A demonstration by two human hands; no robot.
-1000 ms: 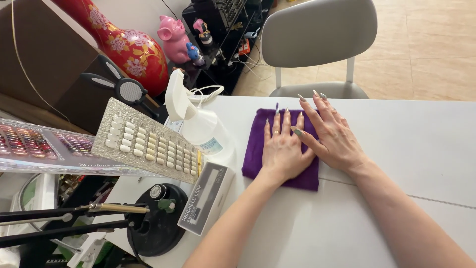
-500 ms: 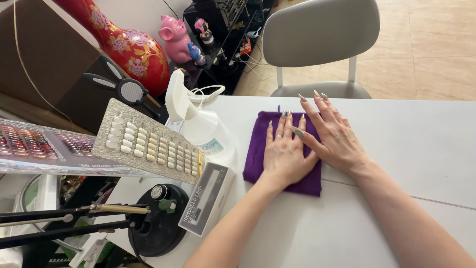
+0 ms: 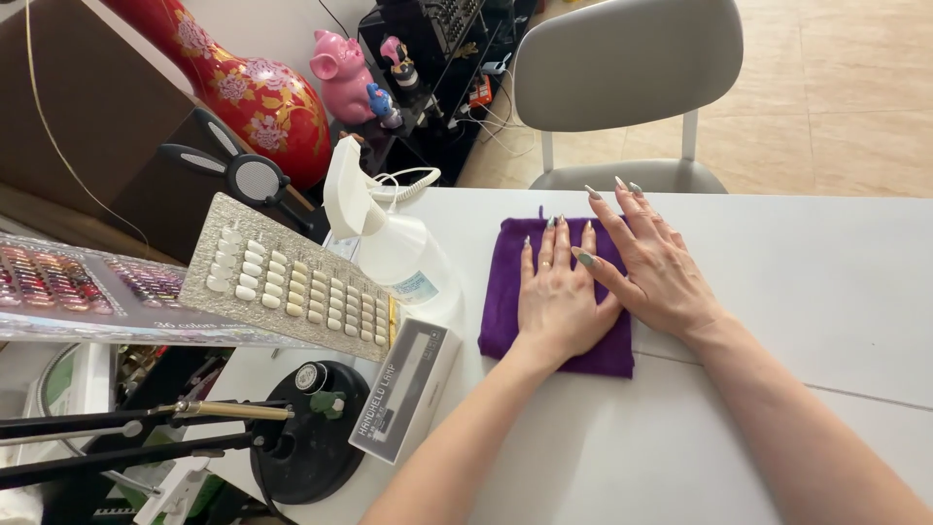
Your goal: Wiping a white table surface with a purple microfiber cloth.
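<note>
Two bare hands lie flat, palms down, on a small purple cloth [image 3: 505,292] spread on a white table [image 3: 807,282]. The left hand [image 3: 556,297] rests fully on the cloth, fingers straight and slightly apart, pointing away from the person. The right hand [image 3: 661,267] lies just beside it on the cloth's right edge, its thumb touching the side of the left hand and its fingertips reaching past the cloth's far edge onto the bare tabletop. Both hands are open and hold nothing; they only press on the fabric. The fingernails are long and pointed, painted in pale grey-green tones, and a thin ring shows on one finger of the left hand.

The cloth sits near the far middle of the table, folded into a rough rectangle. Just to its left stands a white spray bottle [image 3: 389,243], and in front of that lies a small grey handheld lamp [image 3: 406,389]. Further left, a glittery board of pale sample nails [image 3: 292,282] leans over the table's edge beside a long board of coloured samples [image 3: 78,287]. A round black base [image 3: 311,433] with a metal arm sits at the near left corner.

Beyond the table stands a grey chair [image 3: 627,63]. At the far left are a red flowered vase [image 3: 248,92] and a pink pig figure [image 3: 340,78].
</note>
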